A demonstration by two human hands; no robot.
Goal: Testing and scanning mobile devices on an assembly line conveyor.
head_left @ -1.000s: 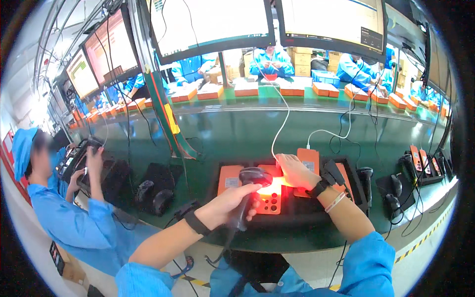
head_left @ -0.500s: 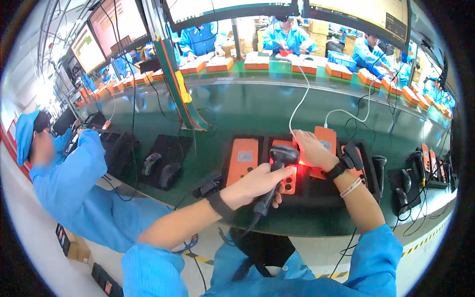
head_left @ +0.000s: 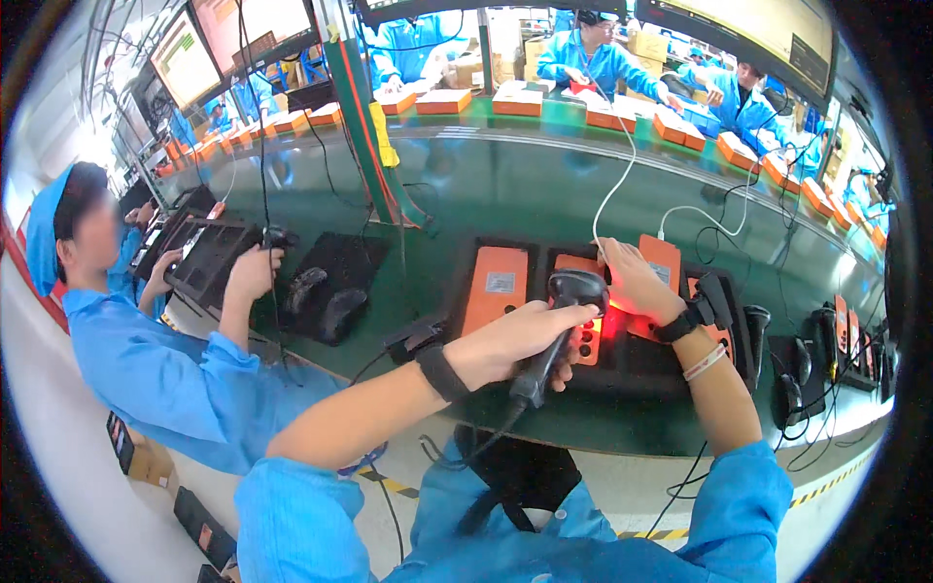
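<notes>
A black handheld barcode scanner is in my left hand, fingers wrapped round its handle. Its head sits over the middle orange device, and red light falls on the device and the black tray. My right hand lies between this device and another orange device, its fingertips closed at the lower end of a white cable; the plug itself is hidden. That second device stands slightly askew, with its own white cable at its top. A further orange device with a pale label lies to the left.
The black tray rests on the green bench. Left of it are a black mat with dark moulded pieces and a co-worker. Scanners and cables lie at right. A post, monitors, orange boxes and other workers stand beyond.
My view has shifted slightly, so the bench appears higher. Both my hands keep their holds. The co-worker at left has turned and now has a hand at a dark tool.
</notes>
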